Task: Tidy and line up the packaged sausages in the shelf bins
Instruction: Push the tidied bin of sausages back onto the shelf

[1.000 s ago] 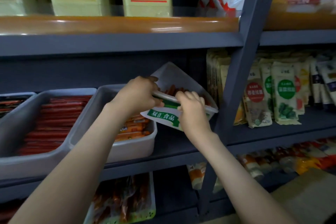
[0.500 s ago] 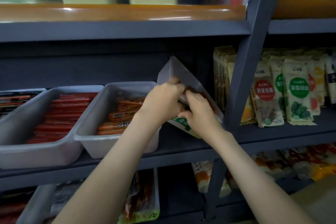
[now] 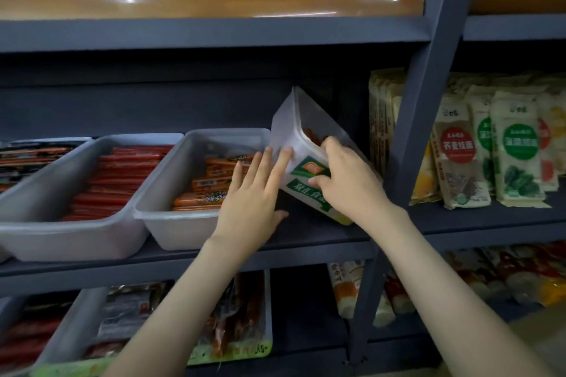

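Compared with half a second ago, the left hand (image 3: pixel 251 202) has let go of the translucent bin (image 3: pixel 294 144): it was closed on the bin's rim, and now it is flat and open, the fingers stretched and a little spread, the fingertips just touching the bin's pale side wall. The right hand (image 3: pixel 346 184) has stayed on the bin, its fingers curled over the near rim and the thumb pressed on the green and white label, so it alone grips the bin. The bin stands more upright than before, tipped steeply on its lower corner on the dark grey metal shelf (image 3: pixel 306 232), the opening turned to the right; some orange-red sausages (image 3: pixel 312 136) show inside it, partly hidden by the hand. The bin is of thin, milky plastic with rounded corners. Just to its left stands a grey plastic bin (image 3: pixel 180 223), smooth and matte with a thick rolled rim, holding orange packaged sausages (image 3: pixel 208 184) that lie in rows. Further left, touching it, a second grey bin (image 3: pixel 61 239) holds long red sausages (image 3: pixel 119 180) in glossy wrappers, stacked in parallel. To the right of the blue-grey upright post (image 3: pixel 422 119), flat noodle packets (image 3: pixel 462 156) with round red and green labels stand upright in a row.
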Tool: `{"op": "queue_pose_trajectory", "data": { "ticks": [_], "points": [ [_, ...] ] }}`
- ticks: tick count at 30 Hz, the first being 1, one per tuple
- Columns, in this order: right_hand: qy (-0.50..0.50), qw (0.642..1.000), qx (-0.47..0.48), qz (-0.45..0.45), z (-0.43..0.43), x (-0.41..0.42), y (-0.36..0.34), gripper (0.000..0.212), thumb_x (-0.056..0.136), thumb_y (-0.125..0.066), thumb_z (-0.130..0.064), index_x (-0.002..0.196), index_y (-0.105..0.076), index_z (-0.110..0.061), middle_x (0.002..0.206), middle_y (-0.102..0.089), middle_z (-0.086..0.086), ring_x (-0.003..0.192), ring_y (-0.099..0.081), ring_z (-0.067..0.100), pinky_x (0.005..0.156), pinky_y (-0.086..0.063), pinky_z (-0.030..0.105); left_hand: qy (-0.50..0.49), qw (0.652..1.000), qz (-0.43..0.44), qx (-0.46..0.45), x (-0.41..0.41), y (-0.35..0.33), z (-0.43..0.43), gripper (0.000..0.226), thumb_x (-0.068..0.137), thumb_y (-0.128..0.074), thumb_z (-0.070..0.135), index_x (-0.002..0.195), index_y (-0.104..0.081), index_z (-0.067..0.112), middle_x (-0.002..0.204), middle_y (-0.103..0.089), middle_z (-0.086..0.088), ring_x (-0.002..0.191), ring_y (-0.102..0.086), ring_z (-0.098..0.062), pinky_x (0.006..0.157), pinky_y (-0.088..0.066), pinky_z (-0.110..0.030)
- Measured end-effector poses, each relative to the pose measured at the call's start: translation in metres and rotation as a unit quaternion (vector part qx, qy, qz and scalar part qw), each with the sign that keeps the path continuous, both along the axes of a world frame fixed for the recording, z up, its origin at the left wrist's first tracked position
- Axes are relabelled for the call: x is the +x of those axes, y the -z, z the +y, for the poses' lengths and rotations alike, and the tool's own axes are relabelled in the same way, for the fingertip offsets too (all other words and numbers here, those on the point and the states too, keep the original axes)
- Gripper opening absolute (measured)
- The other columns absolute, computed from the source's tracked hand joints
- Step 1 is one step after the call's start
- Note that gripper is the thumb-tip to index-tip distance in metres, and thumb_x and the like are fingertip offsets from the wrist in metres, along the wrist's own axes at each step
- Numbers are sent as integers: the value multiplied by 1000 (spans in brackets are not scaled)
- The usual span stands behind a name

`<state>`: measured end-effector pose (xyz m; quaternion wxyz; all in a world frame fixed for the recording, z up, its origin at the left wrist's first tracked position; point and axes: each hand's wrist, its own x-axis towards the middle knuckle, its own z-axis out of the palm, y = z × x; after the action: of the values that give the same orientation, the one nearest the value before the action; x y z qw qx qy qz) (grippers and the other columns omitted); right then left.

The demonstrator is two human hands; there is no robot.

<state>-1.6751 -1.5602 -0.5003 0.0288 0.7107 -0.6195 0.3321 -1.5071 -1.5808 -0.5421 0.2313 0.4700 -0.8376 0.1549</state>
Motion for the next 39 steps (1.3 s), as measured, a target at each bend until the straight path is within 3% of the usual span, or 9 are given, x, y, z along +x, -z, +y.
{"op": "queue_pose_trajectory", "data": {
  "ticks": [3,8,12,15,19,26,28,32,39],
  "points": [
    [-34,998,-34,-35,1,13,3,77,80,-76,-27,137,-24,-26,114,-58,8,98,-60,25,77,-49,35,6,999,37,-21,-1,2,-6,105,79,-70,19,149,8,21,153,-28,-11,141,-28,-27,111,-29,-51],
    [-45,998,-43,-28,-7,5,1,32,83,-71,-18,109,-52,-10,101,-60,6,98,-56,27,81,-43,36,5,995,31,-91,-5,0,-14,81,68,-71,2,141,-38,1,134,-55,-14,124,-52,-23,105,-35,-47],
    [-43,996,23,-68,-7,-11,-4,53,83,-72,-15,132,-52,-11,124,-58,6,117,-51,22,88,-37,24,18,991,4,-129,-6,-8,-25,64,63,-74,-1,125,-59,8,120,-62,-22,103,-65,-29,101,-40,-46],
    [-53,995,52,69,-4,-12,7,25,83,-69,-12,102,-56,-20,103,-56,-1,105,-52,24,80,-31,29,22,996,-20,-85,-5,3,-23,51,56,-80,1,104,-69,12,114,-66,-20,95,-68,-32,87,-51,-41],
    [-55,979,35,193,1,-12,32,27,79,-62,-5,80,-40,-21,83,-45,-9,92,-47,20,70,-18,31,32,998,-44,-17,-5,3,-14,38,74,-75,15,110,-66,13,130,-57,-18,115,-59,-28,86,-51,-35],
    [-67,984,23,165,1,-8,41,32,77,-64,-1,80,-39,-20,83,-45,-7,88,-44,19,76,-24,33,45,999,12,18,-5,-4,-7,74,78,-68,51,137,-41,15,140,-43,-2,125,-47,-23,89,-45,-33],
    [-66,984,19,161,0,-6,44,32,78,-63,-2,80,-37,-20,82,-43,-8,86,-38,16,76,-21,33,79,995,-49,-37,-6,1,-12,64,74,-72,48,126,-58,13,132,-56,-7,124,-52,-25,98,-44,-39],
    [-50,987,0,153,0,-3,50,29,79,-63,-4,80,-38,-19,82,-42,-7,90,-43,19,73,-16,30,79,994,-27,-66,-9,5,-16,28,77,-70,37,91,-68,14,106,-69,-5,100,-67,-24,68,-56,-31],
    [-56,987,-15,150,-1,-1,49,26,80,-62,-5,81,-40,-18,84,-42,-6,92,-45,20,74,-17,29,91,993,-39,-71,-9,6,-19,27,84,-55,32,100,-63,12,114,-65,-9,111,-61,-28,66,-56,-34]
  ]
}}
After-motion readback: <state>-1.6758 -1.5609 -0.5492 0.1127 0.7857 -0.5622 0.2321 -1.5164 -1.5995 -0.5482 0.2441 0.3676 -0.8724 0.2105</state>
